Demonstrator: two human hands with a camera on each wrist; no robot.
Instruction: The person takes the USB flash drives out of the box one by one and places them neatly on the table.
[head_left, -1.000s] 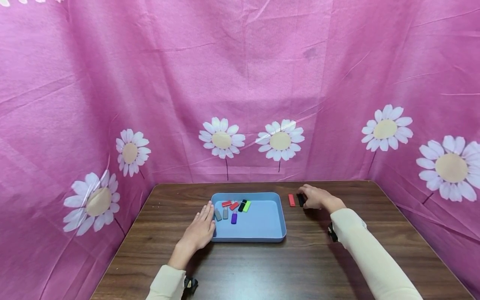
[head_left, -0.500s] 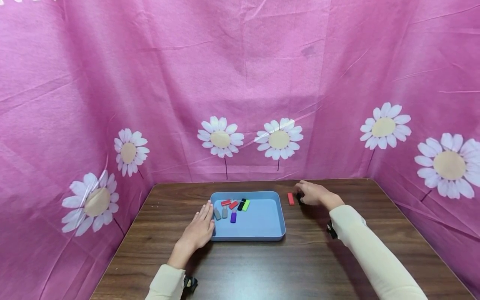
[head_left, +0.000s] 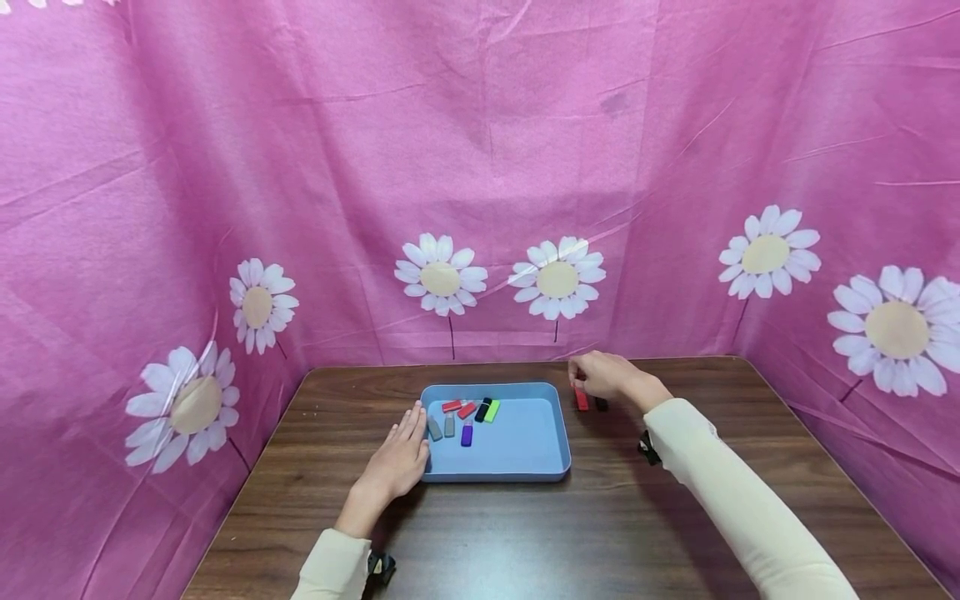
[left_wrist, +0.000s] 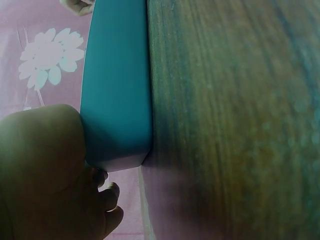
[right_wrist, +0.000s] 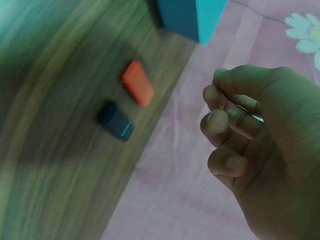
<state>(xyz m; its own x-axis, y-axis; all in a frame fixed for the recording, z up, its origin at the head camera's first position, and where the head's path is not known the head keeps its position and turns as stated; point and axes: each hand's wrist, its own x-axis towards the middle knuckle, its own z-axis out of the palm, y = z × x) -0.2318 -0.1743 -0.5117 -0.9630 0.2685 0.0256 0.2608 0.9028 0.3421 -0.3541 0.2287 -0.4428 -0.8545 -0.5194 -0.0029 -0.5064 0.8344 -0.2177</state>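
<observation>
The tray (head_left: 525, 478) sits on the table (head_left: 495, 533) and serves as the reference for all positions. The left hand (head_left: 397, 457) rests against the left wall of the tray, its fingers straight and side by side; nothing is gripped. The right hand (head_left: 606, 375) is raised off the table, beyond the right back corner of the tray. Its fingers and thumb are loosely curled, and the right wrist view shows no item pinched between them.

Two items lie on the table to the right of the tray: a loose red USB stick (right_wrist: 138, 84), nearer the tray, and a loose black USB stick (right_wrist: 116, 121), just beside it on the far side from the tray. Both are apart from the right hand.

Inside the tray, toward its left and back walls, are two red USB sticks (head_left: 452, 407), a black-bodied USB stick (head_left: 483, 410), a green USB stick (head_left: 492, 411), two grey USB sticks (head_left: 449, 426) and a purple USB stick (head_left: 467, 436). A flowered cloth (head_left: 480, 167) hangs behind the tray.
</observation>
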